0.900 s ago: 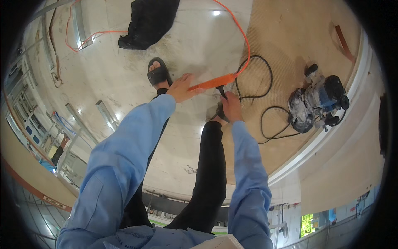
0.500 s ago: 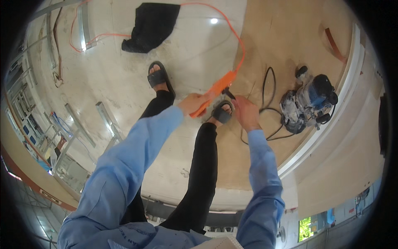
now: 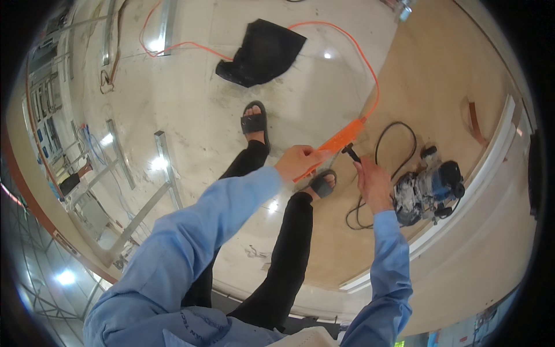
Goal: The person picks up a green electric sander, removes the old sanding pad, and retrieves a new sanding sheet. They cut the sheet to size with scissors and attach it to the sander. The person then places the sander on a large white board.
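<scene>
The power strip (image 3: 340, 139), which is orange, is held in the air by the left hand (image 3: 295, 163), whose fingers are closed around its near end. The strip is tilted, with its far end pointing up and to the right in the view. A black plug (image 3: 353, 155) is gripped between the thumb and fingers of the right hand (image 3: 374, 186). The plug's head is seen at the lower edge of the strip; whether its pins are inside a socket cannot be told. From the far end of the strip, an orange cord (image 3: 374, 75) is led in a curve to a black sheet (image 3: 263, 52) on the floor (image 3: 321, 81). To the right of the right hand, a blue and black power tool (image 3: 430, 186) is placed on a brown board (image 3: 428, 81), and a black cord (image 3: 414, 144) is looped near it. Below the strip, the right foot is seen in a black sandal (image 3: 324, 183).
</scene>
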### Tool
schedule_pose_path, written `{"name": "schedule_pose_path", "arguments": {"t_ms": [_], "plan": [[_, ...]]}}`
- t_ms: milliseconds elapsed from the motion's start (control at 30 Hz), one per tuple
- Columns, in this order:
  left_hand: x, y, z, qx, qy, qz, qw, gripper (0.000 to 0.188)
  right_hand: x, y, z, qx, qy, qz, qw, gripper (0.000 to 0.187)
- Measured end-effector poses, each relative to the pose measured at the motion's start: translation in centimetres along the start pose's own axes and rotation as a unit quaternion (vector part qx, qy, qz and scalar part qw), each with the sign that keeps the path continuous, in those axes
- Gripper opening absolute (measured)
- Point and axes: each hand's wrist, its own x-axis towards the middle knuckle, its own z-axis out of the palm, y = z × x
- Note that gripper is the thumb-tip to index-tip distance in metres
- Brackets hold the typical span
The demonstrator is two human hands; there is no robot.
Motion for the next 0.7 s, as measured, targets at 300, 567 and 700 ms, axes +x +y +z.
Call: {"name": "schedule_pose_path", "arguments": {"t_ms": [300, 567, 700], "plan": [[-0.3, -0.4, -15.1, -0.355, 0.163, 0.058, 0.918, 0.068, -0.8, 8.3, -0.1, -0.114, -0.056, 0.147, 0.981, 0.025], [0.9, -14.6, -34.1, -0.469, 0.258, 0.035, 0.844, 0.058, -6.4, 13.8, 10.6, 0.177, 0.160, 0.172, 0.956, 0.030], [1.9, -20.9, -38.1, -0.494, 0.241, 0.105, 0.829, 0.054, -15.7, 15.1, 17.1, 0.314, -0.102, 0.291, 0.898, 0.001]]}}
